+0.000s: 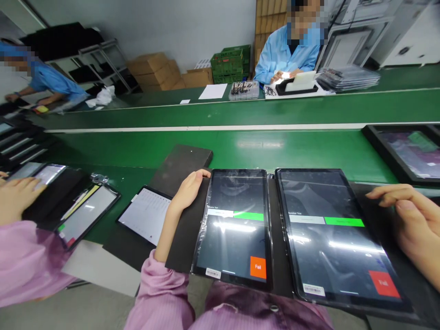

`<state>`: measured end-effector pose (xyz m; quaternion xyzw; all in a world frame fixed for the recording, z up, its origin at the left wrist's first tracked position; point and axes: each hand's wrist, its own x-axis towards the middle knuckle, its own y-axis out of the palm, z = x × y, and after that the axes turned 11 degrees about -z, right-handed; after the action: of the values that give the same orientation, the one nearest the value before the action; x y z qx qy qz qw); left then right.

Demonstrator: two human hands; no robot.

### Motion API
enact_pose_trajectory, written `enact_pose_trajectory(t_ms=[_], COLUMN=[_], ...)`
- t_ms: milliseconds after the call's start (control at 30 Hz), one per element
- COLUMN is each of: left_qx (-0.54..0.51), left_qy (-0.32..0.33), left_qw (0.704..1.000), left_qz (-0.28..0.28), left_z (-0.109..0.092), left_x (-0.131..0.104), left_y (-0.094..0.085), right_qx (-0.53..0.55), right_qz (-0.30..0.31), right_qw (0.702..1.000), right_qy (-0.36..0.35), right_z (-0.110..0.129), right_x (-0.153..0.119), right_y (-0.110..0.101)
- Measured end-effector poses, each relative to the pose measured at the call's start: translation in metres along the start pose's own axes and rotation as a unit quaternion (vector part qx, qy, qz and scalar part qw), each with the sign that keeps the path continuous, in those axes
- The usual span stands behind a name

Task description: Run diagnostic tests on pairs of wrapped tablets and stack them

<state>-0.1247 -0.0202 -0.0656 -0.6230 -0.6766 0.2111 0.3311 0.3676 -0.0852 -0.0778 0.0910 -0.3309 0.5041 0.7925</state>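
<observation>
Far left, pink-sleeved co-worker's hand (pixel 19 197). Left hand (pixel 189 187): fingertips at upper-left corner of glossy, black-framed rectangular tablet (pixel 233 240) lying to its right; cannot tell if clamped. Second glossy, black-framed tablet (pixel 335 256), long axis running near to far, lies left of nearer right hand (pixel 414 220): fingers loosely curled, thumb tip apart, nothing held.

This is an electronics factory, on a test line: a long green bench (pixel 292 151) runs right across, with blue-clad workers (pixel 273 57) at its far side. Tablets (pixel 233 238) showing "Speaker Test" and "Fail" lie at the near side, and cartons (pixel 147 68) and plastic crates (pixel 226 66) are stacked by the wall (pixel 192 27).
</observation>
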Motion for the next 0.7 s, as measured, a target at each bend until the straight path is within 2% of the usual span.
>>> enact_pose_trajectory(t_ms=[700], left_qx=[0.015], left_qy=[-0.007], left_qw=[1.0], left_qz=[0.003], left_z=[-0.0005], left_x=[-0.0001], left_y=[-0.0012], right_qx=[-0.01], right_qz=[-0.007], right_qw=[1.0], right_qy=[0.0], right_z=[0.0027], right_x=[-0.0002], right_y=[0.0035])
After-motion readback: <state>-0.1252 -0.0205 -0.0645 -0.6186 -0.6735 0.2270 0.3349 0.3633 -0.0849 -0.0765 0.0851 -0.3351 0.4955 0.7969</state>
